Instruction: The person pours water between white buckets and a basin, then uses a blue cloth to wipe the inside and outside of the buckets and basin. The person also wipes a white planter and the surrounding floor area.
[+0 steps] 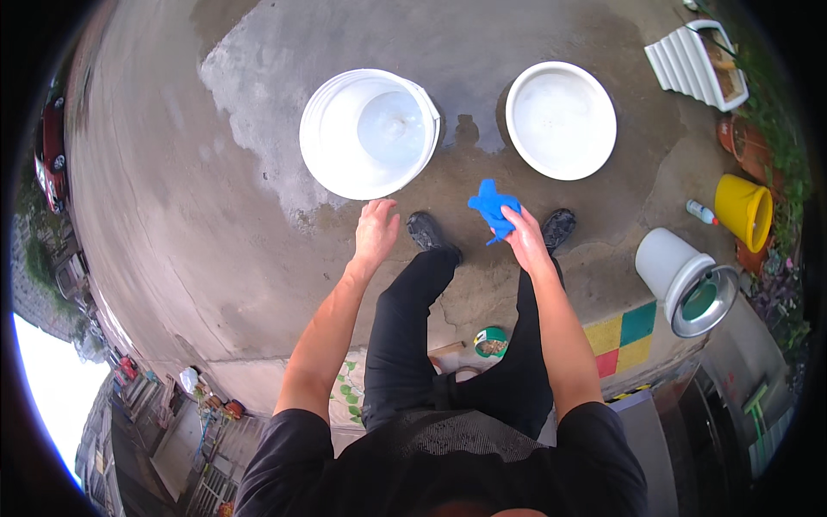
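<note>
In my right hand (pixel 526 239) is a crumpled blue cloth (pixel 492 208), gripped between thumb and fingers with loose ends sticking out. My left hand (pixel 377 234) holds nothing; its fingers are slightly bent, with the thumb apart. Its fingertips are at the near rim of a white plastic bucket (pixel 333 132), and whether they touch it I cannot tell. Shallow, clear-looking water (pixel 394 129) covers the bucket's bottom. To the right of the bucket, a round white basin (pixel 561 123) rests on the ground, beyond my right hand.
Wet concrete (pixel 478 161) surrounds my dark shoes (pixel 426 231). At right are a grey-white bucket (pixel 669 258) with a metal bowl on its mouth, a yellow bucket (pixel 733 203), a plastic bottle (pixel 700 211) and a ribbed white planter (pixel 678 61). A green bowl (pixel 489 336) sits behind my feet.
</note>
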Tool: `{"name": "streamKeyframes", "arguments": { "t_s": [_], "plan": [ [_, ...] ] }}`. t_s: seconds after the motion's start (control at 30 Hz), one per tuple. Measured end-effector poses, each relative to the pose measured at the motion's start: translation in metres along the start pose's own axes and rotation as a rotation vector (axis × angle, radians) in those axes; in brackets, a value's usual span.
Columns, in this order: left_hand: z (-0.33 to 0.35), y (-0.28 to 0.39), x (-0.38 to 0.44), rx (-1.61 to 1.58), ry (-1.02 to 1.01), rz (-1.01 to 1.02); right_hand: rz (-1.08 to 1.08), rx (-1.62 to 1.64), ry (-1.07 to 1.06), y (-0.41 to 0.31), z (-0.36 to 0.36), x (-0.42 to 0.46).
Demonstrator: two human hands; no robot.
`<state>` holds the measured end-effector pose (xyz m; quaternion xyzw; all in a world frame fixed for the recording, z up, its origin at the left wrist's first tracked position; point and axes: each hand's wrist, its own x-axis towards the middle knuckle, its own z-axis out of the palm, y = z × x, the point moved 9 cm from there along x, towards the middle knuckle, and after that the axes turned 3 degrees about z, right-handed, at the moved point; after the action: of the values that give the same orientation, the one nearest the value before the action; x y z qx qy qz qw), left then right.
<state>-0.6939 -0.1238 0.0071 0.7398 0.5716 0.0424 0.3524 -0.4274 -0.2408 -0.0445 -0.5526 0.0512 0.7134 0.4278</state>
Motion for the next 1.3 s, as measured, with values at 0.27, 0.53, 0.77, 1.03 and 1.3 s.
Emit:
{"name": "streamKeyframes", "arguments": {
  "t_s": [0.27,0.53,0.77,1.03,1.3],
  "plan": [
    [0.04,-0.024,0.054,0.403,0.238,0.252,-0.266,-0.05,-0.346,-0.016,0.086,0.247],
    [0.054,-0.039,0.053,0.55,0.275,0.382,-0.49,-0.247,-0.126,0.069,0.051,0.277],
    [0.007,-0.02,0.074,0.52,0.535,0.384,-0.224,0.049,-0.03,0.092,-0.045,0.346],
    [-0.007,0.024,0.159,0.44,0.436,0.125,-0.278,0.26,-0.206,0.055,-0.037,0.362],
    [0.034,0.039,0.161,0.434,0.458,0.151,-0.226,0.211,-0.516,0.02,0.055,0.319]
  ]
}}
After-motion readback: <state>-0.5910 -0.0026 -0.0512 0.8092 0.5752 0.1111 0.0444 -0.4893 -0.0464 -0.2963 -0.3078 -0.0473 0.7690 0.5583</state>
